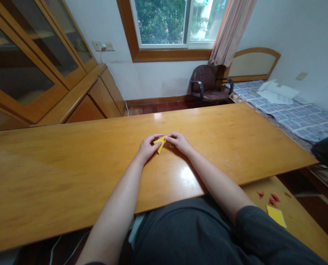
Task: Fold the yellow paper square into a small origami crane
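A small folded piece of yellow paper (161, 143) rests on the wooden table (70, 162), near its middle. My left hand (148, 147) pinches the paper's left side with fingers curled. My right hand (178, 141) pinches its right end, fingers pressed together. The two hands meet over the paper, with both forearms stretched across the table's front edge.
A lower wooden surface (304, 224) at the right holds a yellow paper sheet (276, 215) and small red folded pieces (273, 200). A glass-door cabinet (37, 70) stands on the left. A chair (208, 84) and a bed (296, 110) are beyond the table.
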